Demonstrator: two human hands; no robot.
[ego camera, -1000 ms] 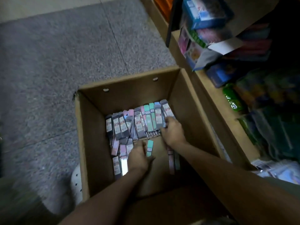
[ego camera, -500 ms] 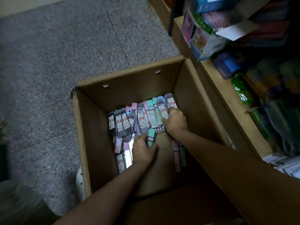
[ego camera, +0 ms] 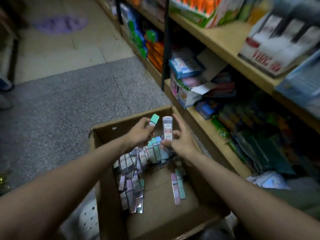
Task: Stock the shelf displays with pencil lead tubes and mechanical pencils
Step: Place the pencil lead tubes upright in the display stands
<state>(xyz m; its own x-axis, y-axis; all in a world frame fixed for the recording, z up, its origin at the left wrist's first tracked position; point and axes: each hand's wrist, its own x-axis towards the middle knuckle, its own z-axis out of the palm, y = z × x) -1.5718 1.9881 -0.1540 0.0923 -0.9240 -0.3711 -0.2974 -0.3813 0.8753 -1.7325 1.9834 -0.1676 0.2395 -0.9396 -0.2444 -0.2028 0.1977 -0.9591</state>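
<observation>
both hands are raised above an open cardboard box that sits on the grey speckled floor beside wooden shelves. the left hand has its fingers curled round a mint-green lead tube, which sticks up and tilts to the right out of the fist. the right hand pinches a grey lead tube with a white and red label low down between thumb and fingers, holding it upright, while its forefinger points up and free just to the right of the tube. the two tubes are near each other but apart, both over the far end of the box. inside the box lies a heap of more lead tubes in grey, pink, mint and blue, packed along the left and far side, and two lone ones, a pink tube and a green tube, lie side by side on the bare cardboard bottom to the right. the shelves carry blurred coloured packets and boxes; their contents cannot be made out.
</observation>
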